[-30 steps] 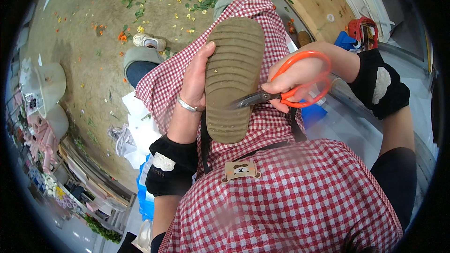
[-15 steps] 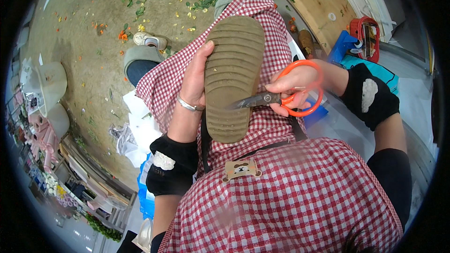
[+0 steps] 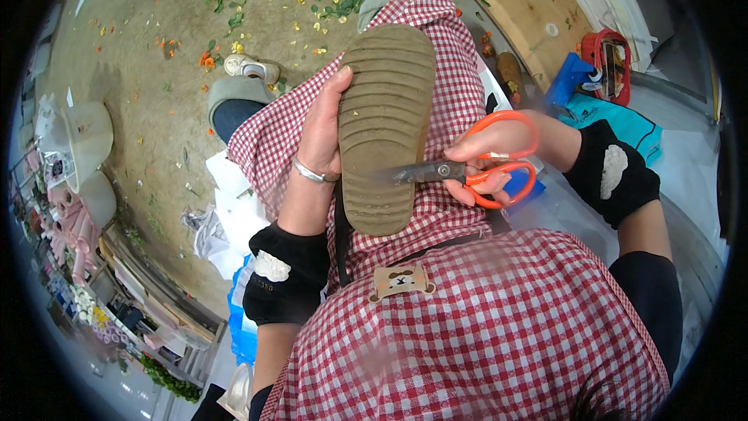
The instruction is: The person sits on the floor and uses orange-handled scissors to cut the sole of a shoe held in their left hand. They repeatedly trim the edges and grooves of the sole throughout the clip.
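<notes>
A brown shoe (image 3: 386,125) lies sole up over my lap, its ribbed underside facing me. My left hand (image 3: 321,121) grips it along the left edge, thumb on the sole and fingers hidden beneath. In my right hand (image 3: 491,160) is a pair of scissors (image 3: 425,172) with orange handles, its loops around my thumb and fingers. The dark blades point left across the lower part of the sole; their tips are blurred, and I cannot tell whether they touch it. Under the shoe is my red and white checked apron (image 3: 467,288).
Leaves and petals (image 3: 249,0) litter the floor ahead. White paper (image 3: 238,206) lies by my left knee. To the right are a red case (image 3: 608,66), a blue tool (image 3: 571,78) and a teal packet (image 3: 615,118). A wooden board (image 3: 522,8) lies at the far right.
The scissors' handles have spread apart, the lower loop moving down and the upper loop tilting. My left hand and the shoe have barely shifted.
</notes>
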The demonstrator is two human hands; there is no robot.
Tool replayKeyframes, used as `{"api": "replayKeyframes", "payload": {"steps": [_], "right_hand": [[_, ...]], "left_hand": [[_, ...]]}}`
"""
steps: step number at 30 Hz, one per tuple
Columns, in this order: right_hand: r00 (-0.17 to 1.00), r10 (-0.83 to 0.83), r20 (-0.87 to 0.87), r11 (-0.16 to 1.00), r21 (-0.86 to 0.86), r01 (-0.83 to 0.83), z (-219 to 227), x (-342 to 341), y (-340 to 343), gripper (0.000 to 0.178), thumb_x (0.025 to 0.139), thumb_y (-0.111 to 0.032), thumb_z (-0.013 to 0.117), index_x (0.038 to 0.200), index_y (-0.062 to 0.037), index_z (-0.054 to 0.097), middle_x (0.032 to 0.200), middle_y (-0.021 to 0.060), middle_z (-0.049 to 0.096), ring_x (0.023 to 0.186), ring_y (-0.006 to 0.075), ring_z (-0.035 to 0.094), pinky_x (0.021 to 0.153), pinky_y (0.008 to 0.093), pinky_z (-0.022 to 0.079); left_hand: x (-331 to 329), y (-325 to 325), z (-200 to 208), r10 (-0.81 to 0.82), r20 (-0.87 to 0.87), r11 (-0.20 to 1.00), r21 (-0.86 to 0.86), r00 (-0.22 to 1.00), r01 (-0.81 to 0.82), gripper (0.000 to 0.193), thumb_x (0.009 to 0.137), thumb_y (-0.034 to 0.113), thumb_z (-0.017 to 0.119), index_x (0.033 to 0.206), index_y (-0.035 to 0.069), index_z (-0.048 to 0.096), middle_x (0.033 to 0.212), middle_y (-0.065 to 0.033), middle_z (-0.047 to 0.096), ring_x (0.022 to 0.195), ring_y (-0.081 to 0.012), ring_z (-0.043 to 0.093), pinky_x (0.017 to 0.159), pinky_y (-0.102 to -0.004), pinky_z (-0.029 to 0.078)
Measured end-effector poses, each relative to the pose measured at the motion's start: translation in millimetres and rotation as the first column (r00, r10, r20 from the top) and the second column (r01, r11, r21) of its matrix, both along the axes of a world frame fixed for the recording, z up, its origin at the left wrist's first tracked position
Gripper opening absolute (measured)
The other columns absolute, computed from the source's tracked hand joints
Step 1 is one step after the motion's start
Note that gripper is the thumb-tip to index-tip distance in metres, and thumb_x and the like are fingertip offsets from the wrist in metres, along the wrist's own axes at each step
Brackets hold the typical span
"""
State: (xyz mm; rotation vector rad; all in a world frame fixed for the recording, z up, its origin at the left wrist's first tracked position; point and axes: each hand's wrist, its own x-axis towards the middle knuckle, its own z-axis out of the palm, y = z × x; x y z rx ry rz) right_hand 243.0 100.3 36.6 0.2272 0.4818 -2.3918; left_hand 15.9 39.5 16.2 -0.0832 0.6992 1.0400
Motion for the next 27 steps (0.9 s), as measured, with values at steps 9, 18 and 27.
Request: {"api": "replayKeyframes", "payload": {"steps": [9,18,27], "right_hand": [[1.000,0.006,0.006,0.998,-0.063,-0.005,9,1,1,0.061,0.093,-0.051,0.023,0.094,0.0030,0.051,0.053,-0.0001,0.040,0.043,0.0085,0.040,0.048,0.0296,0.051],[0.996,0.007,0.083,0.998,-0.061,-0.002,13,1,-11,0.061,0.092,-0.053,0.025,0.093,0.0022,0.051,0.055,-0.0013,0.040,0.045,0.0077,0.040,0.049,0.0303,0.049],[0.998,-0.014,0.061,1.000,-0.013,0.015,15,5,-13,0.061,0.092,-0.053,0.023,0.093,0.0017,0.051,0.054,-0.0027,0.039,0.044,0.0068,0.039,0.049,0.0296,0.049]], "left_hand": [[-2,-1,0,0.010,-0.080,1.000,0.026,0.997,-0.007,0.044,0.092,0.030,0.043,0.123,-0.002,0.042,0.114,-0.0157,0.055,0.098,-0.0226,0.058,0.082,-0.0336,0.050],[0,-1,9,0.039,-0.110,0.999,0.030,0.993,-0.036,0.039,0.092,0.026,0.041,0.123,0.002,0.040,0.112,-0.0122,0.054,0.096,-0.0204,0.058,0.080,-0.0321,0.050],[0,-2,8,0.035,-0.124,0.999,0.040,0.992,-0.030,0.039,0.092,0.024,0.041,0.125,0.003,0.039,0.114,-0.0117,0.054,0.098,-0.0197,0.057,0.082,-0.0320,0.049]]}}
